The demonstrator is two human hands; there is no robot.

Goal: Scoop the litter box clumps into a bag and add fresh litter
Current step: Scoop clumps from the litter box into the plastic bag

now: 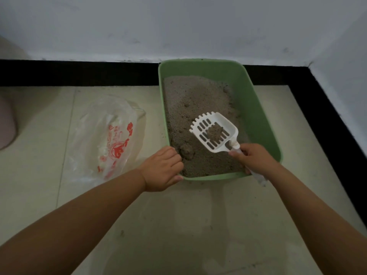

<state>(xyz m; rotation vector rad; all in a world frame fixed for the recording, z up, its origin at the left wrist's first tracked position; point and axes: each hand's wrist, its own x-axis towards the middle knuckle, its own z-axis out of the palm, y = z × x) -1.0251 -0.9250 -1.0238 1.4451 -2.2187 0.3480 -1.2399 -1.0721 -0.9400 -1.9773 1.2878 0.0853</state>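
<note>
Nearest, the left hand (163, 169) curls its fingers over the near left corner of the green litter box (256, 108), thumb on the outside of the rim. The right hand (253, 158) wraps around the handle of the white slotted scoop (214, 132), whose long axis runs from the near right to the far left; the toothed front edge points away and leftward, and the handle end sticks out below the hand, past the box's near rim. The scoop is held above the litter near the box's near end, with a grey-brown clump (215, 132) lying in its slotted bowl. The box's long axis runs away from the person, and it is filled with grey litter (194, 96); another clump (186, 151) sits just beside the left hand. Left of the box, a clear plastic bag (111, 139) with red print lies crumpled on the tiled floor (178, 225); its contents are hard to make out. A pinkish object (6, 120) is cut off at the left edge.
</note>
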